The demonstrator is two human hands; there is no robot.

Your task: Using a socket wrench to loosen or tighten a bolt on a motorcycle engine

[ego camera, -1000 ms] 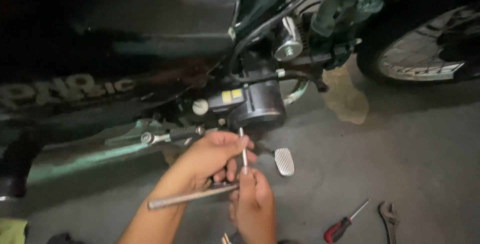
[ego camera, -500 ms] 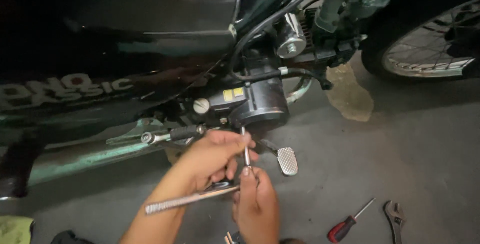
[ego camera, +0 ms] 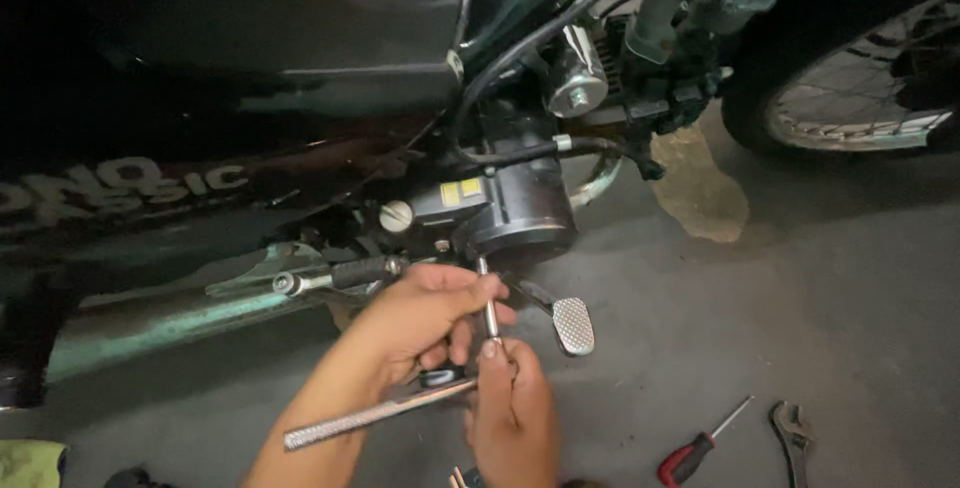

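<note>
- Left hand (ego camera: 425, 323) still grips the thin metal rod (ego camera: 489, 308) under the engine case (ego camera: 520, 218), unchanged.
- Right hand (ego camera: 515, 413) stays closed on the ratchet handle (ego camera: 375, 416).
- Red screwdriver (ego camera: 700, 448) remains on the floor, right.

the motorcycle (ego camera: 300, 98) stands across the top of the view, its wheel (ego camera: 860, 98) at the far right. the engine case (ego camera: 520, 213) sits at the middle, with the foot pedal (ego camera: 573, 325) just below and right of it. both hands meet under the case: the left hand (ego camera: 420, 318) beside the right hand (ego camera: 512, 413), a thin rod (ego camera: 489, 308) upright between them and a ratchet handle (ego camera: 370, 416) slanting down to the left. on the floor (ego camera: 800, 328) to the right lie a screwdriver (ego camera: 700, 446) and, further right, a wrench (ego camera: 793, 433).
</note>
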